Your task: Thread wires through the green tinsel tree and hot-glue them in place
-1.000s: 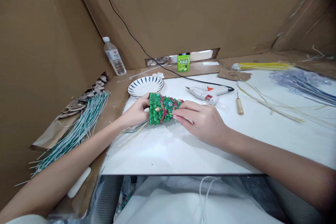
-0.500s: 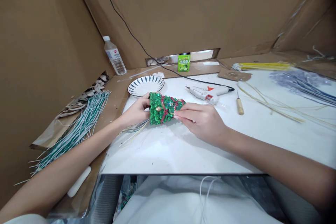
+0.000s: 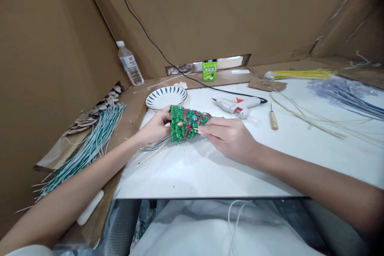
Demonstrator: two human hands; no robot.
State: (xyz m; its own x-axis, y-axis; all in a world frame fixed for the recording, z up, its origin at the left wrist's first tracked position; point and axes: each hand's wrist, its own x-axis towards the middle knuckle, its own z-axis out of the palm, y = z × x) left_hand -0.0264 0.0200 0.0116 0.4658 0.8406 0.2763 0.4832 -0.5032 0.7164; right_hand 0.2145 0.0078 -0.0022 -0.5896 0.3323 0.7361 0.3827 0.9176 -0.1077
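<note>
A small green beaded tree ornament (image 3: 185, 123) with red strands and a few pale beads lies on its side just above the white table (image 3: 210, 168). My left hand (image 3: 156, 128) grips its wide left end, fingers curled round it. My right hand (image 3: 229, 136) holds its narrow right end, fingertips pinched on the beads by a thin yellow wire. Thin pale wires trail from under the ornament toward the left.
A blue-striped white plate (image 3: 166, 97) sits behind the ornament. A white glue gun (image 3: 235, 105) with a black cord and a wooden-handled awl (image 3: 273, 119) lie to the right. Green-white wire bundles (image 3: 90, 148), a water bottle (image 3: 129, 64), a green drink carton (image 3: 209, 71), yellow wires (image 3: 300, 75), cardboard walls surround.
The ornament's narrow end has lifted slightly and my right fingers have shifted a little to the right along it. My left hand has stayed put.
</note>
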